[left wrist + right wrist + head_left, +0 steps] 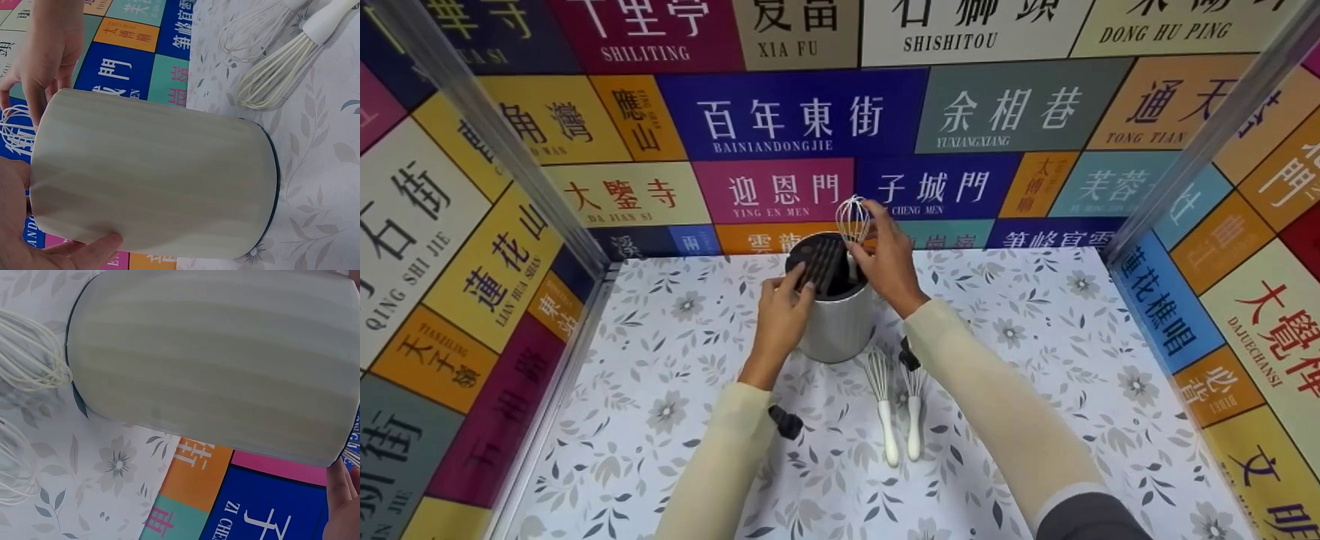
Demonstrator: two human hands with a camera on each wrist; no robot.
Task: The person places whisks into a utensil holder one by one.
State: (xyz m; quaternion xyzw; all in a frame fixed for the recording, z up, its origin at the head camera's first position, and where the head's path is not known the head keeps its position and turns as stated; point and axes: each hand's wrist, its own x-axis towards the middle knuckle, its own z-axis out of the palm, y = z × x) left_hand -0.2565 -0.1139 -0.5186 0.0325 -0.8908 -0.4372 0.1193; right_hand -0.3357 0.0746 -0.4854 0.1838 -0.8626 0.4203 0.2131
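A pale round utensil holder [836, 330] stands upright at the back of the table. Its opening shows a dark slotted piece [826, 262], partly covered by fingers. My left hand [784, 311] grips the holder's near left rim, with one finger lying along the outer wall [152, 174] in the left wrist view. Over the right side of the opening, my right hand [889, 259] pinches a small wire whisk [853, 217], wires up, its handle pointing down into the holder. Two more whisks with white handles lie in front: one on the left [883, 405], one on the right [915, 420].
The table [675, 465] has a white cloth with grey flowers and leaves. Colourful sign-printed panels [810, 112] rise behind it and on both sides. Clear corner posts stand at the left [510, 142] and right [1192, 142].
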